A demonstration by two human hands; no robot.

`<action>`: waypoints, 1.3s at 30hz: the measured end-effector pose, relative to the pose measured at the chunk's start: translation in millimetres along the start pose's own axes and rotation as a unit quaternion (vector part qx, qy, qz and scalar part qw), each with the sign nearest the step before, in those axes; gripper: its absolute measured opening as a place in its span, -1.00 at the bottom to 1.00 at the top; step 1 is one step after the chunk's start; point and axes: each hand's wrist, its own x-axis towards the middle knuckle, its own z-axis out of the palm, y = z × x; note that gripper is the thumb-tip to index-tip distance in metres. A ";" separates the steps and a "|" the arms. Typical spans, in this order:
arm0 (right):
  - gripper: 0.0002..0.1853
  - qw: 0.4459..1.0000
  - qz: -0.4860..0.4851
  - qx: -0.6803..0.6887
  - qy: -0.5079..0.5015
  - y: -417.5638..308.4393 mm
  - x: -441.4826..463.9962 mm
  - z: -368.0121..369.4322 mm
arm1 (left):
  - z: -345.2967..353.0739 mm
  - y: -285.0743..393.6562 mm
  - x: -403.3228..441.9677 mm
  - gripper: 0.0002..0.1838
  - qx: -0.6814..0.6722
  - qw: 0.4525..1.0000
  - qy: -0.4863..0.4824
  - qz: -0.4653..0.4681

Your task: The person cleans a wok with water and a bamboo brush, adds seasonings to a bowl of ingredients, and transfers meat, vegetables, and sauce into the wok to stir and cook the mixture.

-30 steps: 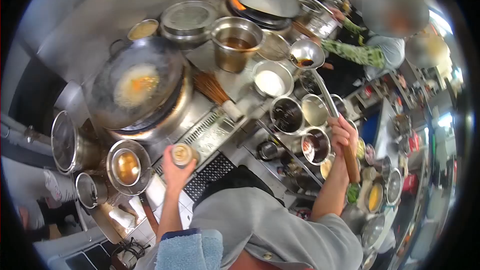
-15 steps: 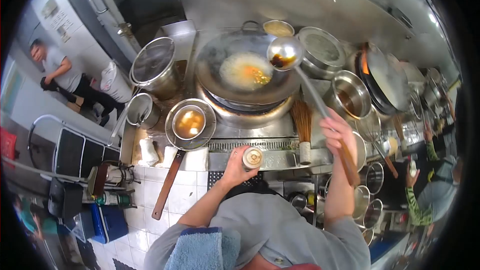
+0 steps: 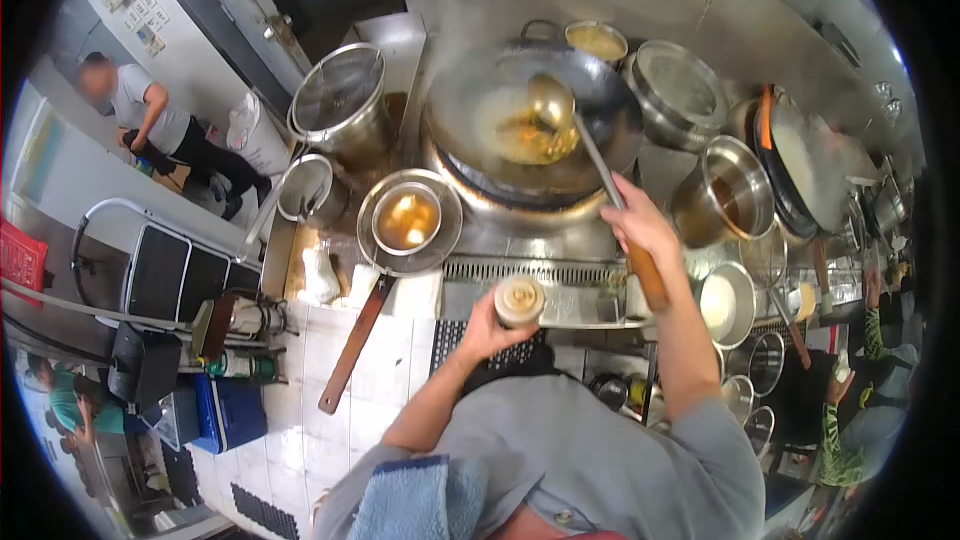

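My right hand (image 3: 640,220) grips the long-handled ladle (image 3: 596,155) around the upper part of its wooden handle. The ladle's bowl is down inside the dark wok (image 3: 610,95), at the edge of some yellow-orange food (image 3: 525,140) with liquid; steam rises there. Low in front of the stove, my left hand (image 3: 482,332) is closed around a small round container (image 3: 519,301) with a pale top. What the container holds cannot be made out. Left of the wok, a metal bowl (image 3: 437,230) with brownish liquid and pale pieces sits in a wooden-handled strainer (image 3: 452,198).
Two metal pots, a tall one (image 3: 350,130) and a smaller one (image 3: 305,190), stand at left. Right of the wok are a lidded pot (image 3: 680,95), a pot of brown liquid (image 3: 735,190) and a second wok (image 3: 800,165). Other people (image 3: 150,120) are at both sides.
My right hand has lowered the ladle, which held dark liquid above the wok's right side, into the wok. The wok's contents look browner. My left hand still holds the container. The view has shifted.
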 end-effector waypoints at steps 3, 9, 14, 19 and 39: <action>-0.27 0.998 0.008 0.061 -0.018 14.5 17.7 6.6 | -24.5 32.8 -4.3 -0.27 0.018 1.000 0.012 0.023; -0.26 0.999 0.000 -0.035 0.035 10.8 -1.5 28.9 | -70.7 34.2 -17.0 -0.30 -0.009 0.999 0.018 -0.031; -0.20 1.000 -0.011 0.002 -0.014 6.0 7.5 12.3 | -82.6 30.4 -20.4 -0.25 0.011 0.999 0.032 0.017; -0.21 0.982 -0.021 -0.115 0.146 10.6 28.2 32.0 | -83.4 46.5 -18.2 -0.22 0.014 0.997 0.079 -0.017; -0.20 0.978 -0.078 -0.158 0.110 -0.9 3.6 -6.1 | -150.7 166.8 100.1 -0.36 0.420 0.896 0.140 0.019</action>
